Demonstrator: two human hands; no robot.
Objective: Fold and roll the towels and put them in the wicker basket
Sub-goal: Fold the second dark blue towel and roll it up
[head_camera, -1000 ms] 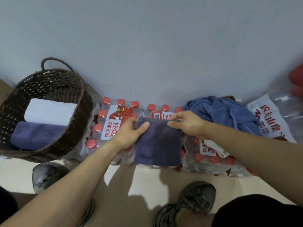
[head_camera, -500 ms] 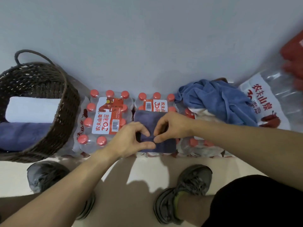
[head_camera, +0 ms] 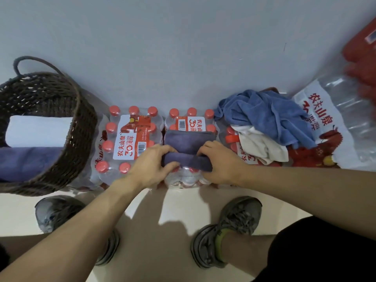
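Nearest, both hands work one dark purple towel (head_camera: 189,143) lying on a shrink-wrapped pack of water bottles (head_camera: 190,121). Left hand (head_camera: 151,166) curls around the left end of the rolled part, thumb beneath and fingers over the top; right hand (head_camera: 220,162) grips the right end the same way. Only the near portion is rolled, and the far flat part remains to be taken up. To roll well, I judge both ends should advance evenly and stay tight, so the roll does not cone. Further right lies a crumpled blue towel (head_camera: 266,117) over a white towel (head_camera: 258,147). Far left, the wicker basket (head_camera: 81,127) already holds a white roll (head_camera: 38,132) and a purple roll (head_camera: 28,162).
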